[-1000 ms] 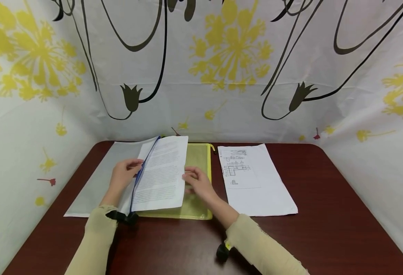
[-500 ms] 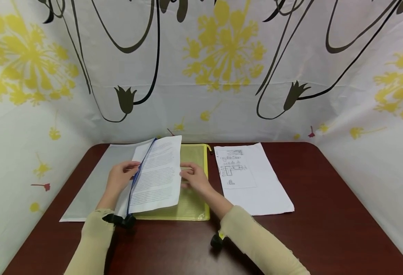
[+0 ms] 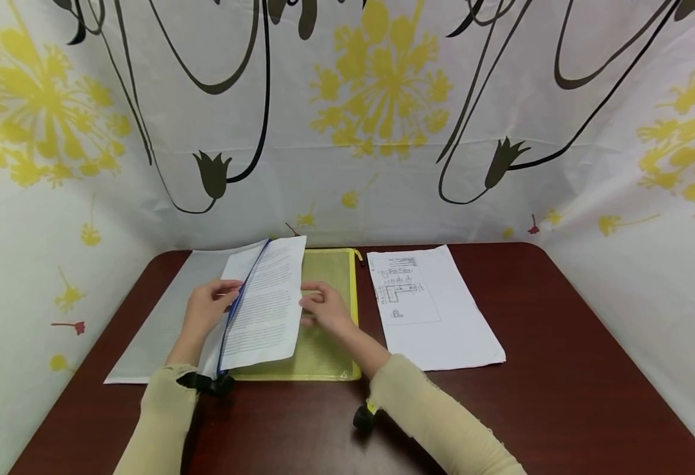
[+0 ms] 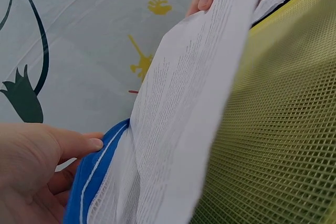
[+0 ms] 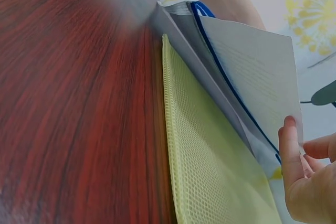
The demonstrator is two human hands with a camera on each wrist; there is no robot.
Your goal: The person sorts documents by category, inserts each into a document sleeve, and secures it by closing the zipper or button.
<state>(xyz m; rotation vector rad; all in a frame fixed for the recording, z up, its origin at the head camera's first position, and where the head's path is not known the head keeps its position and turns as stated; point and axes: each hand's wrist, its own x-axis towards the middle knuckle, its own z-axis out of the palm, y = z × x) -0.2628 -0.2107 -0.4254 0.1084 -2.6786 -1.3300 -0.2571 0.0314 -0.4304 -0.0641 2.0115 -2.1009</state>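
Note:
My left hand [image 3: 207,309] pinches the blue edging [image 4: 102,163] of a pale mesh pouch [image 3: 157,330], lifting that edge off the table. White printed sheets [image 3: 267,310] stick out past the edging to the right, tilted upward. Their free right edge is pinched between the thumb and fingers of my right hand [image 3: 331,310]. In the right wrist view, that thumb and fingers hold the sheet's [image 5: 252,66] border. How far the sheets reach inside the pouch is hidden.
A yellow mesh zip pouch [image 3: 330,349] lies flat beneath the sheets and the right hand. To its right, white paper with line drawings [image 3: 448,336] rests on the dark red wooden table [image 3: 288,429]. A patterned cloth [image 3: 347,185] hangs behind and at both sides.
The right hand and the printed sheets have moved left, so less of the sheets shows beyond the blue edging. The left hand keeps its pinch. The head view has shifted slightly.

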